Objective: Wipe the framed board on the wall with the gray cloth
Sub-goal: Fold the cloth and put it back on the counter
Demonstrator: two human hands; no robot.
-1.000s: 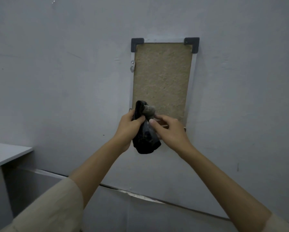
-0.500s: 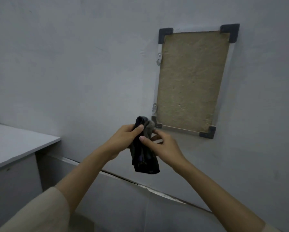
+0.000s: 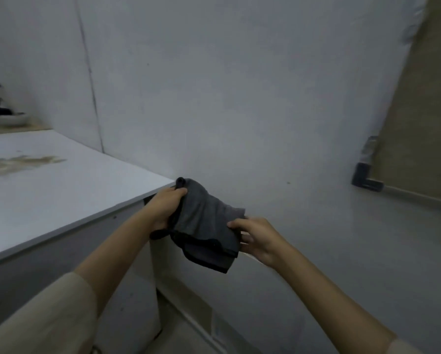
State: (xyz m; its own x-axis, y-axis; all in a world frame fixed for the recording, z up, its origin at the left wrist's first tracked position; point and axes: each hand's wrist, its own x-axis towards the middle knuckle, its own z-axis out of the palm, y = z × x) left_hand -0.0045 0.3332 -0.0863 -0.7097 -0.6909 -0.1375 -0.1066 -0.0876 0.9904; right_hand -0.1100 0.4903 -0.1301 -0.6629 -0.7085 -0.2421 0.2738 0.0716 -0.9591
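Your left hand (image 3: 167,209) grips the top left corner of the gray cloth (image 3: 204,223), fingers curled over its edge, while your right hand (image 3: 256,237) pinches the cloth's right side between thumb and fingers. The cloth hangs stretched between them, half unfolded, in front of the bare wall (image 3: 239,98) and just right of the white counter (image 3: 61,185). The framed board (image 3: 418,129) sits well to the cloth's right, up at the picture's edge (only its lower left corner shows). You look to be folding or readying the cloth; next, turn right and bring it onto the board.
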